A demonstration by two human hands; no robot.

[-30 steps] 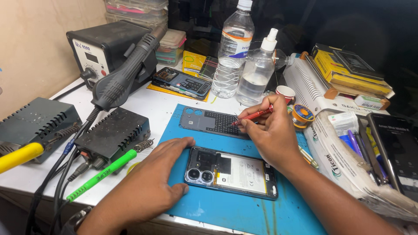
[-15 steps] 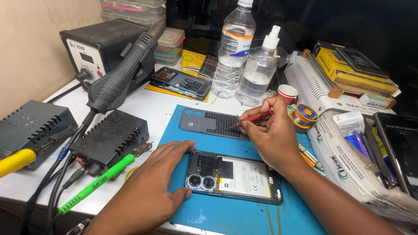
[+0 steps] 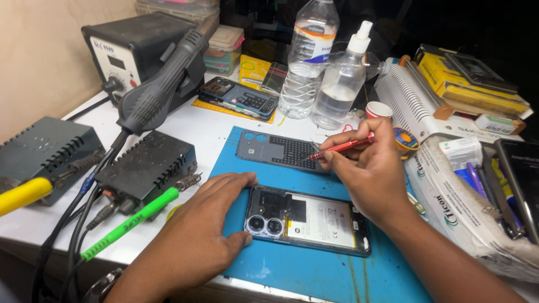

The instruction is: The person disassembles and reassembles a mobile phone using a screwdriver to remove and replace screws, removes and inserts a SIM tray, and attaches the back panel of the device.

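Risk of slipping onto the bare phone internals

Right hand pinched narrow around a red screwdriver, tip aimed toward 9 o'clock over the detached back cover; left hand spread flat, thumb and fingers bracing the camera end of the opened phone on the blue mat. Likely hazards: tip skidding into battery or board, loose screws lost at 12 o'clock among the bottles, hot-air wand at 10 o'clock knocked.

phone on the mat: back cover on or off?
Off. The phone lies face down on the blue mat with battery and camera modules exposed; a grey back panel lies apart above it.
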